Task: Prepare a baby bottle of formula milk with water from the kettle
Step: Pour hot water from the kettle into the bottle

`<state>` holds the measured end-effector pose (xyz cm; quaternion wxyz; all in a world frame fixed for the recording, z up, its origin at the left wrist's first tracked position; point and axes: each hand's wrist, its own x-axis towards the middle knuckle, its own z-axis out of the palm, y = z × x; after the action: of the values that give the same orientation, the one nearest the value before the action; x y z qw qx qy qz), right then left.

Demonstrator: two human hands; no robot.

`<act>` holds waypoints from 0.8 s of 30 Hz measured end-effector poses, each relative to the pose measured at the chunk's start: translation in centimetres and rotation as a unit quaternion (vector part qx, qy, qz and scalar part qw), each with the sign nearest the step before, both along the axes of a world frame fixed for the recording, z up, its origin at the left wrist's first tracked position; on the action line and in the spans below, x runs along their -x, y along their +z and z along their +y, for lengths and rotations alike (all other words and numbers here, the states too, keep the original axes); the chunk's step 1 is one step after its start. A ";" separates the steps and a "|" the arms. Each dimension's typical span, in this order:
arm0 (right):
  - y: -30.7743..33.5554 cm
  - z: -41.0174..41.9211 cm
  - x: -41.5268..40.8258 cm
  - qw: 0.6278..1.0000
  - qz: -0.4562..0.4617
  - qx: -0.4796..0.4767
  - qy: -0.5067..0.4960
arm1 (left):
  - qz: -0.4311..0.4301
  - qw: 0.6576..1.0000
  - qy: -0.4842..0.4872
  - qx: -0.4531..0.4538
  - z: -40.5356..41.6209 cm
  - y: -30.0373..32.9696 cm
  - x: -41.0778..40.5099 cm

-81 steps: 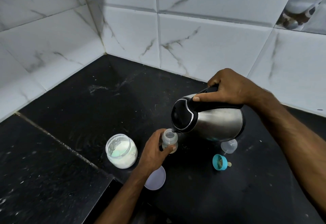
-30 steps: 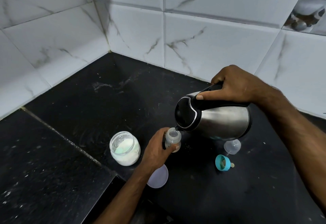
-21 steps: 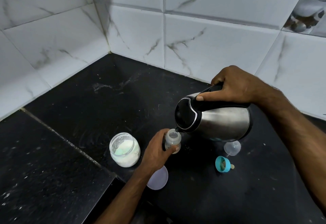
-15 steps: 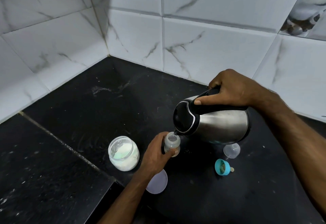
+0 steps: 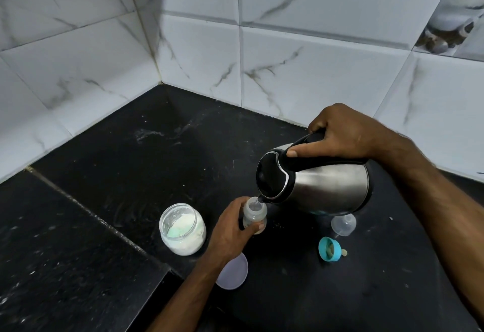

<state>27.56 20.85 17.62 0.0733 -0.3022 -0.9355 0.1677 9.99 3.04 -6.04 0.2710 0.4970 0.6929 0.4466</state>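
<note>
Pouring continues unchanged: right hand (image 5: pixel 343 132) grips steel kettle (image 5: pixel 322 187) handle, spout over clear plastic bottle (image 5: pixel 254 214) gripped by left hand (image 5: pixel 230 235); powder jar (image 5: pixel 182 228) lower centre.

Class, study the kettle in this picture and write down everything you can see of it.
The kettle has a brushed steel body with a black lid and a black handle along its top. It is lifted off the counter and tipped, spout down over the open bottle, a thin stream running in. The right hand grips the handle, thumb pressed near the lid. Nothing else touches it.
</note>
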 end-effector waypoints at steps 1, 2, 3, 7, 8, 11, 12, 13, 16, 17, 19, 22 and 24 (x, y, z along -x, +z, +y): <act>0.1 0.0 0.0 1.000 -0.001 0.000 -0.002 | 0.001 1.000 0.000 0.001 0.0 0.0 0.0; 0.1 -0.1 0.0 1.000 -0.002 -0.001 -0.003 | 0.001 1.000 0.000 0.002 0.0 0.0 0.0; 0.2 -0.2 0.0 1.000 -0.003 -0.002 -0.005 | 0.002 1.000 -0.001 0.003 0.0 0.0 0.0; 0.4 -0.2 -0.1 1.000 -0.005 -0.003 -0.008 | 0.004 1.000 -0.002 0.008 0.0 0.1 0.0; 0.4 -0.2 -0.1 1.000 -0.004 -0.004 -0.007 | 0.005 1.000 -0.002 0.010 0.0 0.1 0.0; 0.4 -0.1 -0.1 1.000 -0.001 -0.004 -0.005 | 0.003 1.000 -0.001 0.011 0.0 0.1 0.0; 0.4 -0.1 -0.1 1.000 0.000 -0.003 -0.003 | 0.004 1.000 -0.001 0.010 0.0 0.1 0.0; 0.4 0.0 -0.2 1.000 0.001 -0.001 -0.002 | 0.004 1.000 -0.002 0.010 0.0 0.1 0.0; 0.4 0.0 -0.2 1.000 0.003 0.002 -0.005 | 0.004 1.000 -0.002 0.006 0.0 -0.1 0.0; 0.4 0.0 -0.2 1.000 0.003 0.001 -0.006 | 0.004 1.000 -0.001 0.003 0.0 -0.2 0.0; 0.6 -0.1 -0.2 1.000 0.001 -0.003 -0.005 | 0.005 1.000 0.000 0.000 0.0 -0.1 0.0; 0.9 -0.2 -0.2 1.000 0.002 -0.003 -0.004 | 0.004 1.000 -0.002 0.000 0.1 -0.1 0.0; 1.0 -0.4 -0.2 1.000 0.001 -0.003 -0.006 | 0.003 1.000 -0.003 0.002 0.1 0.0 0.0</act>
<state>27.79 20.49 18.66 0.0763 -0.3074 -0.9341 0.1645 9.96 3.13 -6.07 0.2707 0.4998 0.6932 0.4431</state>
